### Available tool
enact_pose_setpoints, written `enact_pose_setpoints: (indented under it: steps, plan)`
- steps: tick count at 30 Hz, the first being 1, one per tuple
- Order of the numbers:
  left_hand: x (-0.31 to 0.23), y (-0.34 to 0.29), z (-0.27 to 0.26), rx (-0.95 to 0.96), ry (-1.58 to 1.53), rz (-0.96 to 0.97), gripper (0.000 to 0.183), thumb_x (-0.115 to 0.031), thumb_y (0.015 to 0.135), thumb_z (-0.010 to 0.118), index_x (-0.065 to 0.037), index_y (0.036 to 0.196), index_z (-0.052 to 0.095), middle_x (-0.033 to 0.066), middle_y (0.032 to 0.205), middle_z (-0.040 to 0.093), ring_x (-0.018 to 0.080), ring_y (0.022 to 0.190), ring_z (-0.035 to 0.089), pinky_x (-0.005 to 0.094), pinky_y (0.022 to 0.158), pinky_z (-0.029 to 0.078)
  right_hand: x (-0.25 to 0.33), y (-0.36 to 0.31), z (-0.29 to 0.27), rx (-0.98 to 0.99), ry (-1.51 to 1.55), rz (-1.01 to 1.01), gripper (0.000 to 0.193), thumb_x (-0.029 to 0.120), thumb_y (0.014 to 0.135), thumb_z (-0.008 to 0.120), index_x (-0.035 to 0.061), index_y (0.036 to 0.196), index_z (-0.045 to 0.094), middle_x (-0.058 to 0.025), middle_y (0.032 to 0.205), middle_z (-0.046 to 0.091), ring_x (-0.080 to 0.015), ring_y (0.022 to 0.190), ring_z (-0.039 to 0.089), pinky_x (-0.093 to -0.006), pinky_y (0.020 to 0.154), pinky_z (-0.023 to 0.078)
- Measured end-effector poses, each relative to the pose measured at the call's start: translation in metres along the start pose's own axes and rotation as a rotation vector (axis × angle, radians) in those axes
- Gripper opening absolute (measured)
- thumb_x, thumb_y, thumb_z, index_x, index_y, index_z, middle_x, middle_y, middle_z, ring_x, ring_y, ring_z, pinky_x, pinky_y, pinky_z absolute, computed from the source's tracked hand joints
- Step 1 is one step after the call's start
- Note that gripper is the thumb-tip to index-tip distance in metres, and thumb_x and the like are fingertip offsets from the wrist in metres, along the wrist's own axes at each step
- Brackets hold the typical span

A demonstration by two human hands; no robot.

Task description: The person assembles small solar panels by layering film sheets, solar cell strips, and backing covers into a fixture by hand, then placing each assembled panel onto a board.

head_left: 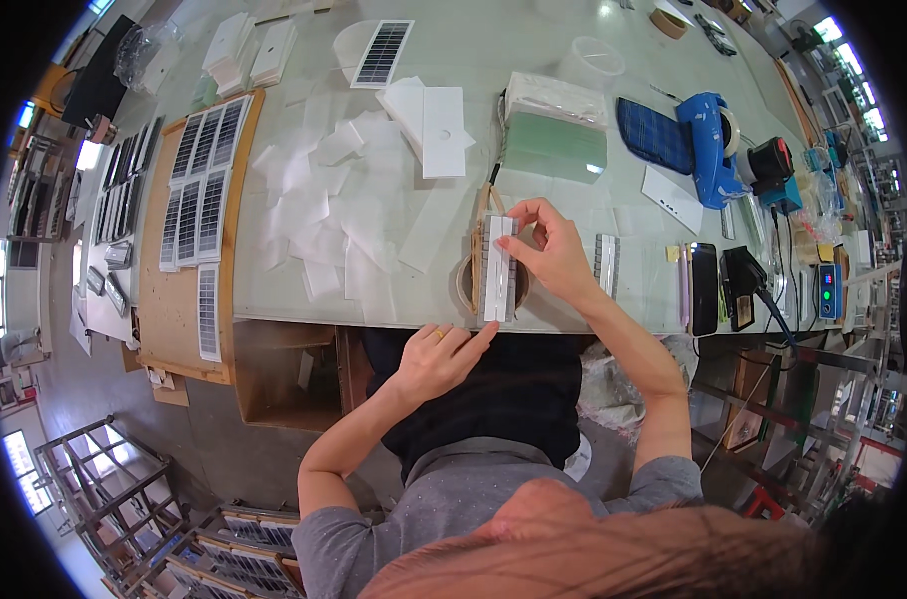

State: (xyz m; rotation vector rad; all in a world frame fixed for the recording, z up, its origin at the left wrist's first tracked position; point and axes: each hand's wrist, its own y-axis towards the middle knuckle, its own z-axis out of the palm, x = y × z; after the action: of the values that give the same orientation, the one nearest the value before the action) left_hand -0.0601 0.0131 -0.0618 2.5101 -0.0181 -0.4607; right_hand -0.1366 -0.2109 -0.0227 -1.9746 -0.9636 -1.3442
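A narrow white strip with grey segmented sides [497,270] stands lengthwise near the table's front edge, over a round brown ring [464,288] that it partly hides. My right hand [556,250] pinches the upper part of this strip between thumb and fingers. My left hand [439,363] is just off the table edge, one finger stretched to touch the strip's lower end. It grips nothing, and its other fingers are loosely bent. Left of the strip lies a thin tan tool [477,235], partly covered. A similar short segmented strip [606,262] lies right of my right hand.
Thin translucent sheets [304,215] spread to the left, beside a wooden board [159,309] bearing small solar panels [210,215]. Ahead are a greenish glass stack [553,148] and white cards [444,130]. A blue tape dispenser [711,160] and a black phone [704,290] are to the right.
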Motion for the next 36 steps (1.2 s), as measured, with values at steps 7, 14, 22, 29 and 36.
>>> enact_pose_setpoints:
  steps: [7,14,22,29,36]
  plan:
    - [0.001,-0.001,-0.001,0.009,0.009,0.011,0.041,-0.013,0.080,0.070,-0.012,0.121,0.065,0.0009,0.073,0.043,0.0140,0.060,0.049,0.0288,0.056,0.042,-0.014,0.008,0.002,-0.082,-0.085,-0.127,0.031,0.018,0.074,0.081,0.0057,0.098,0.065,0.0005,0.092,0.050,-0.0063,0.062,0.033,-0.0226,0.056,0.032]
    - [0.003,-0.001,0.000,0.021,0.014,0.020,0.044,-0.014,0.080,0.070,-0.012,0.123,0.063,0.0009,0.073,0.043,0.0146,0.061,0.049,0.0293,0.057,0.042,-0.018,0.011,0.001,-0.086,-0.113,-0.137,0.030,0.018,0.074,0.081,0.0051,0.097,0.065,0.0006,0.092,0.052,-0.0061,0.063,0.034,-0.0227,0.056,0.033]
    - [0.003,0.001,-0.003,0.034,0.040,0.046,0.043,-0.016,0.081,0.069,-0.013,0.124,0.063,0.0007,0.073,0.042,0.0140,0.061,0.048,0.0289,0.056,0.040,-0.019,0.010,0.000,-0.097,-0.165,-0.157,0.029,0.017,0.074,0.081,0.0049,0.096,0.065,0.0010,0.091,0.054,-0.0060,0.061,0.035,-0.0229,0.056,0.032]
    - [0.005,0.003,-0.006,0.043,0.056,0.066,0.042,-0.015,0.081,0.069,-0.013,0.122,0.064,0.0005,0.074,0.043,0.0137,0.060,0.047,0.0290,0.055,0.040,-0.014,0.010,0.001,-0.103,-0.189,-0.153,0.029,0.016,0.073,0.081,0.0057,0.095,0.065,0.0009,0.092,0.054,-0.0066,0.065,0.037,-0.0236,0.056,0.033]
    - [0.059,0.068,-0.025,0.379,0.022,-0.418,0.023,-0.020,0.083,0.069,-0.017,0.106,0.067,0.0035,0.106,0.061,0.0268,0.087,0.064,0.0377,0.067,0.051,-0.005,0.007,-0.006,-0.062,-0.337,-0.156,0.022,0.025,0.074,0.079,0.0145,0.088,0.065,0.0011,0.097,0.053,-0.0131,0.087,0.048,-0.0329,0.086,0.029]
